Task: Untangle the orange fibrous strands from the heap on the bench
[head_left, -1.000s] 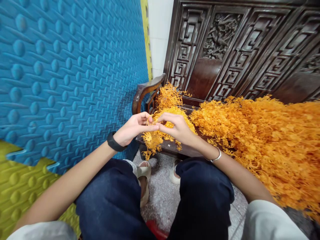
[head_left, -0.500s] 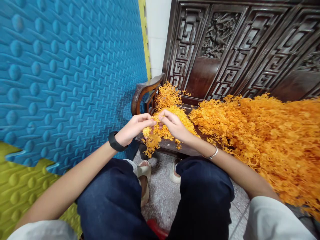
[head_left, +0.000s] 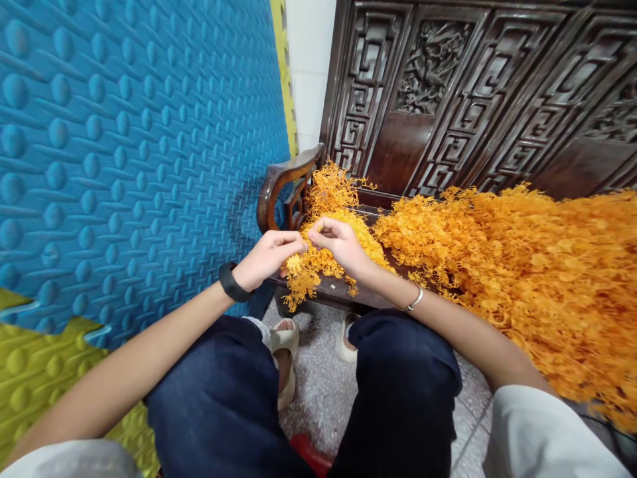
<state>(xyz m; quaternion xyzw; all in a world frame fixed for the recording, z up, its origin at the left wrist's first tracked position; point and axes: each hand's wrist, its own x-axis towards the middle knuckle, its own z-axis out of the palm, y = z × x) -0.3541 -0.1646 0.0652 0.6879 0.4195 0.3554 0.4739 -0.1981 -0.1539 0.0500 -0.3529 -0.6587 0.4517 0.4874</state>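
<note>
My left hand (head_left: 269,257), with a black band at its wrist, is closed in a pinch. A yellow-orange lacy piece (head_left: 294,267) shows just under its fingers, and more orange strands hang below it. Close by on the right, my right hand (head_left: 343,247) also pinches with thumb and forefinger; whatever lies between those fingertips is too small to make out. The two hands' fingertips almost meet. Behind and beneath them a heap of yellow and orange lacy pieces (head_left: 328,192) rests on the dark wooden bench (head_left: 343,295).
A far larger mound of orange lacy pieces (head_left: 537,265) covers the bench to the right. Its carved back (head_left: 413,146) rises behind, and a curved armrest (head_left: 271,192) stands left. Blue foam mat (head_left: 124,166) lines the left side. Below is speckled floor (head_left: 323,392).
My right hand has shifted slightly left, nearer my left hand. The orange strands seen between the fingertips before no longer show clearly there. The whole view has shifted a little.
</note>
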